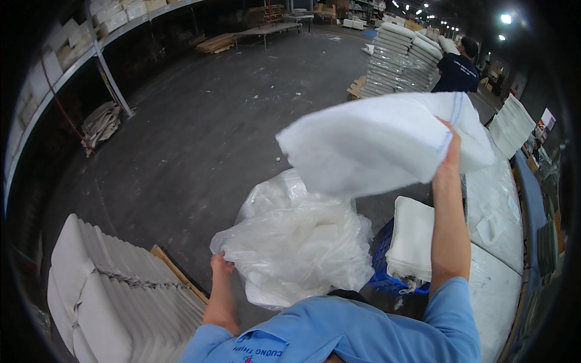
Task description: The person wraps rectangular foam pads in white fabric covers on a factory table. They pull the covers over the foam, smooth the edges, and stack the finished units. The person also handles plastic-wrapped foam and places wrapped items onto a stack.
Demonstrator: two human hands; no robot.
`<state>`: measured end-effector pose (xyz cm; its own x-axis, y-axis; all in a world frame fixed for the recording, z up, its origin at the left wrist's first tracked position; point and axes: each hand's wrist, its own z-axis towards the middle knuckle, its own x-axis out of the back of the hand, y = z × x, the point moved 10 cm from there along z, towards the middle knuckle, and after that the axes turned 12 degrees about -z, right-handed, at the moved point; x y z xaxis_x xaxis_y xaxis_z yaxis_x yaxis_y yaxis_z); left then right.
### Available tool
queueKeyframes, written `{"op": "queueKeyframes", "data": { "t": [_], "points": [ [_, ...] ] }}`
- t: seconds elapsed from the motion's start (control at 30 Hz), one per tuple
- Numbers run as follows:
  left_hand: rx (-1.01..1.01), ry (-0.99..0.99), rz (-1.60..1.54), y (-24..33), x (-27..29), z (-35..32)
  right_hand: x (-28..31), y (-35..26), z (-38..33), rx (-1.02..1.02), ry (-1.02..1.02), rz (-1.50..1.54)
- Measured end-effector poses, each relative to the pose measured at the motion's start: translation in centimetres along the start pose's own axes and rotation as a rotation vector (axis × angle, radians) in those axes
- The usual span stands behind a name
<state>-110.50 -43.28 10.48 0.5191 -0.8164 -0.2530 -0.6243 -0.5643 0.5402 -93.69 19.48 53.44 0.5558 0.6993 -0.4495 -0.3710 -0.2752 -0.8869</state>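
My right hand [449, 152], raised on the right, is closed on a folded white padded cloth [363, 142] with blue stitched lines. The cloth spreads out to the left of the hand, its far end in the air above a large clear plastic bag [296, 248]. My left hand [222, 263] pinches the left edge of that bag's film. White material shows through the bag, but its kind is hard to make out. Beside the bag, a blue plastic basket [380, 260] holds a stack of folded white cloths [411, 233].
At lower left stands a tied stack of white folded pieces [127, 302] against a wooden board [175, 269]. A plastic-covered table [493, 212] runs along the right. Farther off are a wrapped stack [396, 63], a person in dark clothing [458, 69] and a shelf rack [100, 57].
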Motion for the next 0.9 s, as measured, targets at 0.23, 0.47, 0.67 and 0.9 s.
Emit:
{"op": "queueKeyframes", "data": {
  "t": [0.23,0.47,0.67,0.9],
  "points": [
    [0.265,0.017,-0.059,-11.0,9.5,-2.0,0.6,19.7,-2.5,-0.210,0.156,-0.010],
    [0.308,0.156,0.245,-12.3,18.0,-4.3,10.4,46.4,-18.3,-0.793,0.308,-0.569],
    [0.143,0.042,0.451,-9.8,12.6,-3.9,18.9,53.4,-21.3,-0.743,0.089,-1.182],
    [0.103,-0.001,0.487,-13.0,8.3,-4.4,18.3,53.7,-15.0,-0.962,-0.091,-0.936]
  ]
}}
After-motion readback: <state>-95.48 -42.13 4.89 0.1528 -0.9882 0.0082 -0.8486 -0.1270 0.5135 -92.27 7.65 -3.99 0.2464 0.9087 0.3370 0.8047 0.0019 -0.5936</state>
